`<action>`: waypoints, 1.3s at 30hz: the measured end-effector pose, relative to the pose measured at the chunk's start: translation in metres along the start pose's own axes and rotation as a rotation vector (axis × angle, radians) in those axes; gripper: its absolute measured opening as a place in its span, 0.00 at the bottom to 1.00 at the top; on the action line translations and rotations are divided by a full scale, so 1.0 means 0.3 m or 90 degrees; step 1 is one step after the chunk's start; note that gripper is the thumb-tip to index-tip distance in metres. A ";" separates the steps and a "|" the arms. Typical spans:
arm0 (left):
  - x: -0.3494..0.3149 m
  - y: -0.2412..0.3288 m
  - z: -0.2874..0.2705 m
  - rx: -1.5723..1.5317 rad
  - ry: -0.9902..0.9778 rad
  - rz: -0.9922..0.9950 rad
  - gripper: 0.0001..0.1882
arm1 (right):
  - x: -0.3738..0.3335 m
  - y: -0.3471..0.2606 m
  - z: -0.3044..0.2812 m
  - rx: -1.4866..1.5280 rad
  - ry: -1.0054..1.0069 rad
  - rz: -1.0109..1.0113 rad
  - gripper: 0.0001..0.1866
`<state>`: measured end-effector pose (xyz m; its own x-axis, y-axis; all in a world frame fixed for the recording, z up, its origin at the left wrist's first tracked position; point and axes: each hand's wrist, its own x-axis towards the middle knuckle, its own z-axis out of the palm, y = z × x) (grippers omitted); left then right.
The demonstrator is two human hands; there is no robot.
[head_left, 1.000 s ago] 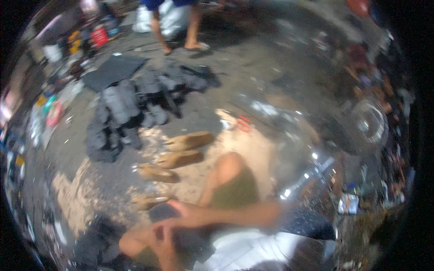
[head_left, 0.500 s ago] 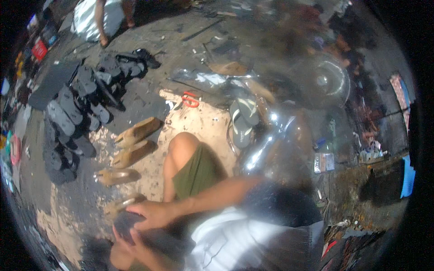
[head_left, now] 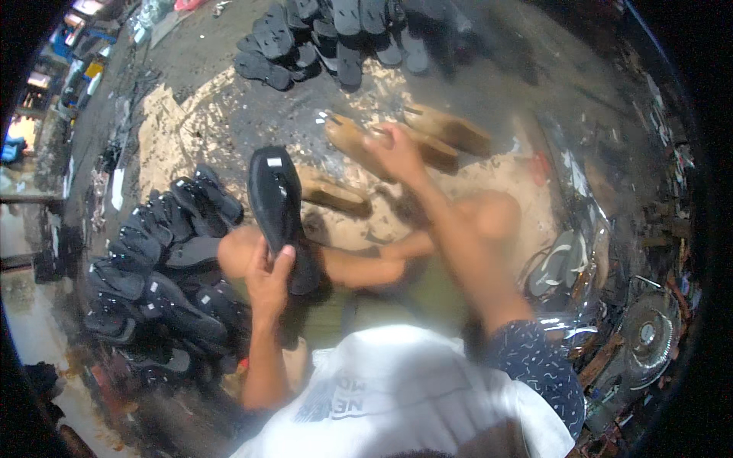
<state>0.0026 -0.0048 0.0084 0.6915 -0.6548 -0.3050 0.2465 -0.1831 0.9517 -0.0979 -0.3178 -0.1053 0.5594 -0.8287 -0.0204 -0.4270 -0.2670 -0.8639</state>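
My left hand [head_left: 269,278] is closed around one end of a black sandal [head_left: 273,183], holding it upright above my bent leg. The sandal has a glossy dark strap and a small white label near its far end. Ahead and to the right, my right hand [head_left: 398,156] reaches down with curled fingers on a brown wooden shoe last [head_left: 353,143]. Its fingertips are slightly blurred. Two more lasts lie just right of that hand, one of them a longer wooden last [head_left: 452,128]. Another wooden last [head_left: 336,195] rests behind the black sandal.
Many black sandals [head_left: 172,298] lie in rows by my left leg. A further group of black soles [head_left: 343,38] sits at the far side. To the right are a grey flip-flop pair [head_left: 556,263] and a round metal fan-like part [head_left: 647,333]. Stained cardboard [head_left: 179,137] covers the floor.
The view has swung left. My hands, earlier close together on a dark object, are now apart: the left holds the black sandal up, and the right has gone out to the shoe lasts.
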 end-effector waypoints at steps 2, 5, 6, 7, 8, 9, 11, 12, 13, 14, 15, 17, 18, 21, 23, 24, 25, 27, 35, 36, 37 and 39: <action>0.032 -0.012 0.004 -0.058 0.066 -0.007 0.28 | 0.023 0.312 0.101 -0.318 -0.034 -0.245 0.34; 0.064 0.022 -0.008 0.173 0.209 0.108 0.25 | -0.040 0.132 0.120 -0.068 -0.072 -0.100 0.32; 0.080 0.049 -0.007 0.258 0.236 0.131 0.25 | -0.088 0.003 0.055 0.115 -0.139 -0.022 0.31; 0.101 0.074 0.001 0.341 0.259 0.152 0.25 | -0.140 -0.121 -0.024 0.287 -0.177 0.074 0.31; 0.123 0.078 -0.005 0.371 0.276 0.159 0.25 | -0.209 -0.171 -0.066 0.454 -0.199 0.083 0.31; 0.148 0.064 -0.040 0.370 0.282 0.121 0.25 | -0.295 -0.295 -0.132 0.453 -0.221 0.099 0.32; 0.231 -0.031 -0.094 0.330 0.289 0.249 0.22 | -0.450 -0.340 -0.182 0.352 -0.270 0.074 0.34; 0.266 -0.048 -0.100 0.306 0.285 0.319 0.21 | -0.492 -0.300 -0.184 0.254 -0.298 0.029 0.35; 0.244 0.002 -0.062 0.344 0.244 0.334 0.22 | -0.524 -0.360 -0.207 0.327 -0.314 0.052 0.35; 0.231 0.032 -0.035 0.341 0.229 0.341 0.21 | -0.557 -0.437 -0.215 0.408 -0.335 0.070 0.35; 0.226 0.017 -0.038 0.418 0.262 0.352 0.21 | -0.575 -0.430 -0.193 0.395 -0.309 0.089 0.35; 0.203 0.019 -0.016 0.493 0.279 0.357 0.22 | -0.582 -0.421 -0.137 0.348 -0.225 0.027 0.34; 0.159 0.048 0.022 0.493 0.266 0.344 0.23 | -0.590 -0.427 -0.116 0.323 -0.188 0.002 0.34; 0.089 0.070 0.035 0.540 0.256 0.421 0.23 | -0.610 -0.449 -0.070 0.244 -0.059 -0.147 0.35; 0.064 0.086 0.029 0.475 0.236 0.440 0.21 | -0.626 -0.436 -0.056 0.237 -0.020 -0.213 0.35; 0.060 0.070 -0.002 0.458 0.222 0.411 0.22 | -0.633 -0.426 -0.054 0.230 -0.016 -0.231 0.35; 0.057 0.054 -0.036 0.440 0.206 0.381 0.23 | -0.639 -0.411 -0.059 0.223 -0.010 -0.247 0.35; 0.062 0.035 -0.056 0.383 0.162 0.352 0.24 | -0.649 -0.411 -0.065 0.245 -0.010 -0.242 0.35; 0.084 -0.024 0.007 0.154 0.055 0.420 0.29 | -0.639 -0.465 -0.069 0.290 0.005 -0.231 0.35; 0.070 0.033 -0.002 0.197 0.050 0.353 0.27 | -0.616 -0.437 -0.078 0.277 0.035 -0.256 0.35; 0.047 0.089 -0.048 0.244 0.048 0.283 0.25 | -0.602 -0.418 -0.122 0.205 0.019 -0.315 0.35; 0.038 0.116 -0.020 0.193 0.060 0.340 0.26 | -0.600 -0.389 -0.143 0.210 0.021 -0.339 0.36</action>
<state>0.0230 -0.0143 0.0378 0.7260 -0.6488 0.2281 -0.3445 -0.0561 0.9371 -0.1791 -0.1586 0.0208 0.6109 -0.6398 0.4663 0.1485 -0.4859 -0.8613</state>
